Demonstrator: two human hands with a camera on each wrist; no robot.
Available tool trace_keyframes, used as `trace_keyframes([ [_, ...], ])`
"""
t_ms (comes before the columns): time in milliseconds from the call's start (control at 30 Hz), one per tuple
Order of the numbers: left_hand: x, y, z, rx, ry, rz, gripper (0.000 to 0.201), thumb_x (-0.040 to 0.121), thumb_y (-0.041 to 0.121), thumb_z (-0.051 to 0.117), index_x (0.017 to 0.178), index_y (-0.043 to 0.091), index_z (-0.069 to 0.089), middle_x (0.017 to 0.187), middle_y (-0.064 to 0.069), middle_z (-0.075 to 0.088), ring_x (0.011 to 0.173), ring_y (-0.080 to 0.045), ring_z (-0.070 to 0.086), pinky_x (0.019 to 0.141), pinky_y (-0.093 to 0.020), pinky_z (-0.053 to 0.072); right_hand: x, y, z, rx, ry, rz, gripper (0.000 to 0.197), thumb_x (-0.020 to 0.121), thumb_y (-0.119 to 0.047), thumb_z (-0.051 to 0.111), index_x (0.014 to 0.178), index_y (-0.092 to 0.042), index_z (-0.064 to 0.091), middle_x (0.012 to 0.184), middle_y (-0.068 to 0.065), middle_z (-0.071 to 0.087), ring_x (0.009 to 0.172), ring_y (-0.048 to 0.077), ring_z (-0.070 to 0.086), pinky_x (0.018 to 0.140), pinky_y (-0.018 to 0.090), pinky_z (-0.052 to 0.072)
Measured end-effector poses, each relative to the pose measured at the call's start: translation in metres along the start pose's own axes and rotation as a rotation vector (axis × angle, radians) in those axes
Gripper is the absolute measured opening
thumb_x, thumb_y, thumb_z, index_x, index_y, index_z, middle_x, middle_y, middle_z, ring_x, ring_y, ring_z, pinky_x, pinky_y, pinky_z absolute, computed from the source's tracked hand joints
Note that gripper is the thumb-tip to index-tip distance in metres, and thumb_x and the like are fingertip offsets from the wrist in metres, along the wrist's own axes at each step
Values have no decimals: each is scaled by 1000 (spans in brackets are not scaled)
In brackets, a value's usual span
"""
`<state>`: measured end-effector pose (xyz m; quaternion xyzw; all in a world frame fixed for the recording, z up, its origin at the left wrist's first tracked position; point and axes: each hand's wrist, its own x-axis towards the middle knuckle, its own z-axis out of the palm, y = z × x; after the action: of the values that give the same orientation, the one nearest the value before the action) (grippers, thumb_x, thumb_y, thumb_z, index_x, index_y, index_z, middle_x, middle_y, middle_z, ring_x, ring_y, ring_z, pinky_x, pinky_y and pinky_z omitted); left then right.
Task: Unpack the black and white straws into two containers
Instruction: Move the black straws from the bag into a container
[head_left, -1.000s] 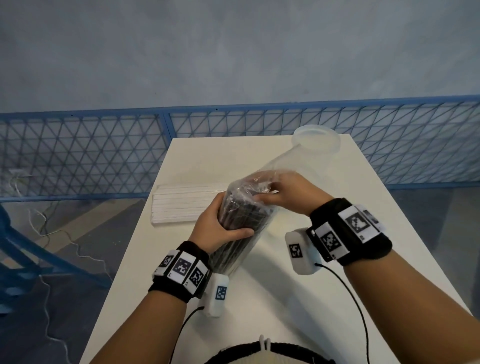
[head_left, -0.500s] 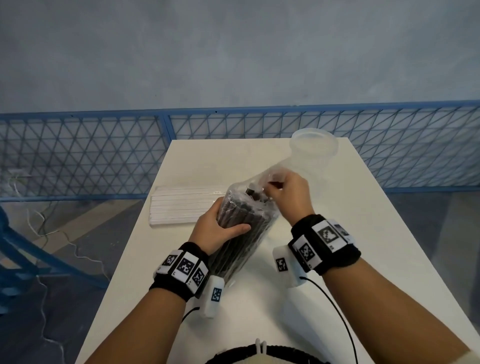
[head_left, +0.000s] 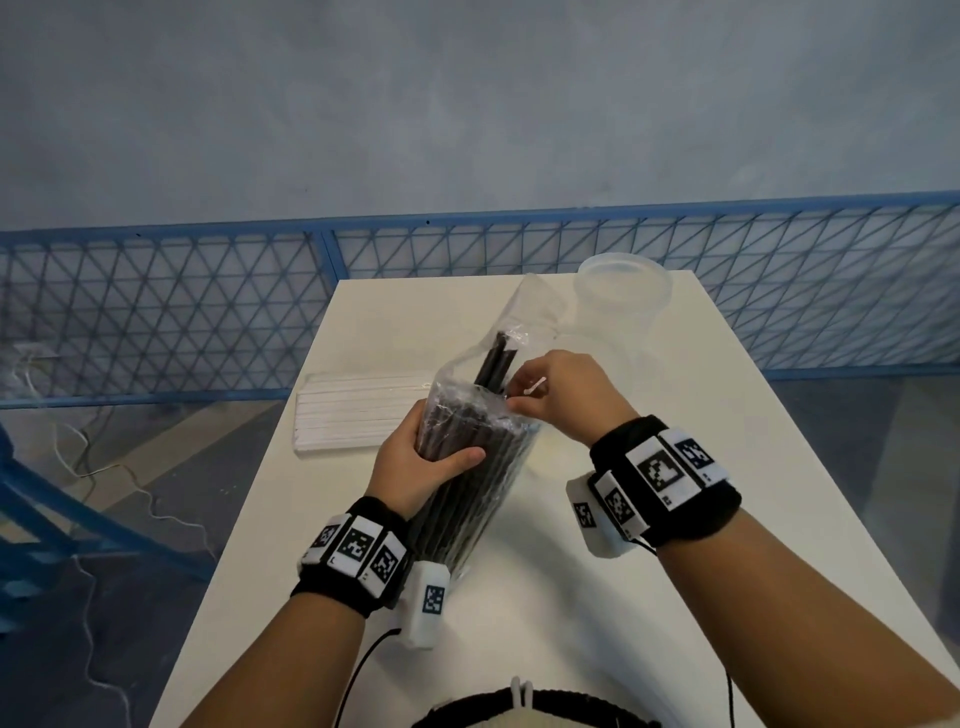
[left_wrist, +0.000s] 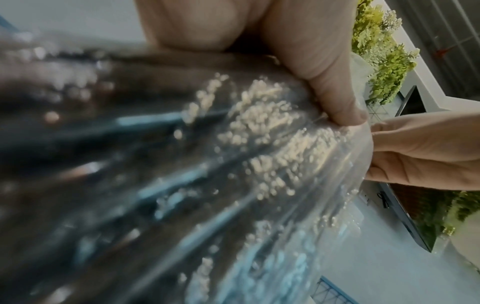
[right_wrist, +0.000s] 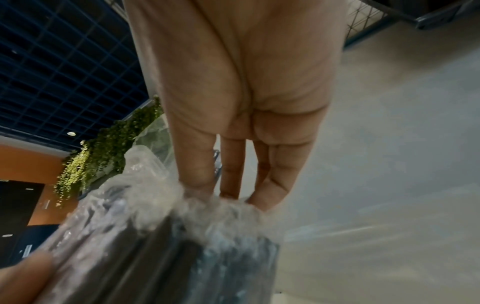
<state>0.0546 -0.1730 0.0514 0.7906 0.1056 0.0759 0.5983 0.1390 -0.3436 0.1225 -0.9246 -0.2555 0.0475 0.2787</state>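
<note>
Head view: the left hand (head_left: 415, 462) is clamped around the bag (head_left: 467, 467) of black straws (head_left: 496, 364), which stands tilted on the worktop (head_left: 571, 597). The right hand (head_left: 561, 400) pinches the bag's top; white straws (head_left: 353, 415) lie behind the left grip.
Left wrist view: the thumb (left_wrist: 324, 82) presses the bag (left_wrist: 182, 185).
Right wrist view: the fingers (right_wrist: 228, 168) pinch the plastic (right_wrist: 221, 209).

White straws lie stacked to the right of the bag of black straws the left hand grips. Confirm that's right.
Wrong side. The head view shows the white straws stacked on the table to the left of the bag of black straws. The left hand does grip that bag.
</note>
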Motion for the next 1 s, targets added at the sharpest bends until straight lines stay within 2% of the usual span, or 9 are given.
trace_keyframes([
  [100,0,-1,2,-8,-5,13,54,61,19,85,99,45,57,96,14,70,89,2,65,82,-21,48,3,-4,-1,-43,-31,2,22,78,-17,72,97,-6,69,101,8,69,89,22,64,76,23,42],
  [300,0,1,1,13,-47,30,58,56,27,85,101,47,55,98,12,70,94,-1,65,84,-22,50,3,-1,15,-13,115,-6,15,77,-5,65,92,-4,66,88,9,70,82,23,62,70,24,43],
  [433,2,4,-4,24,-69,11,55,64,21,83,101,48,52,98,15,68,90,6,63,79,-17,47,5,5,13,216,181,8,5,79,-4,67,84,-5,69,79,6,69,60,0,56,60,1,40],
  [567,0,1,-7,-8,-49,-4,53,66,18,81,101,47,53,98,17,67,90,7,62,79,-16,46,14,11,-18,321,376,14,6,79,-8,69,80,-13,67,73,2,66,58,-1,57,60,4,41],
  [667,-1,-3,-6,-43,-29,6,53,66,13,81,100,45,56,96,15,69,89,5,64,80,-19,47,11,9,-24,213,129,42,21,74,-20,76,91,-11,67,80,-1,66,66,9,59,62,6,40],
  [733,0,-5,-5,-73,-25,13,53,65,11,82,102,41,58,96,12,70,92,0,66,85,-25,50,7,5,-13,151,-30,71,40,72,-30,78,104,-11,64,93,0,64,84,15,63,74,18,45],
  [800,0,-4,-3,-92,-41,29,56,61,12,83,103,39,59,96,10,71,94,-5,66,88,-29,51,5,0,-1,63,-59,69,45,74,-36,74,108,-9,62,105,4,66,97,21,62,82,29,46],
  [900,0,-2,-3,-110,-62,45,59,54,18,81,104,39,58,96,11,71,94,-4,66,85,-25,50,4,-4,6,22,-37,38,43,75,-42,71,102,-9,65,99,8,68,91,24,62,78,35,49],
  [1000,0,2,-4,-124,-71,71,67,50,25,84,107,42,53,98,14,68,95,1,64,82,-19,48,5,-5,10,100,48,-20,39,75,-36,74,101,-7,67,93,6,63,85,22,59,68,28,41],
])
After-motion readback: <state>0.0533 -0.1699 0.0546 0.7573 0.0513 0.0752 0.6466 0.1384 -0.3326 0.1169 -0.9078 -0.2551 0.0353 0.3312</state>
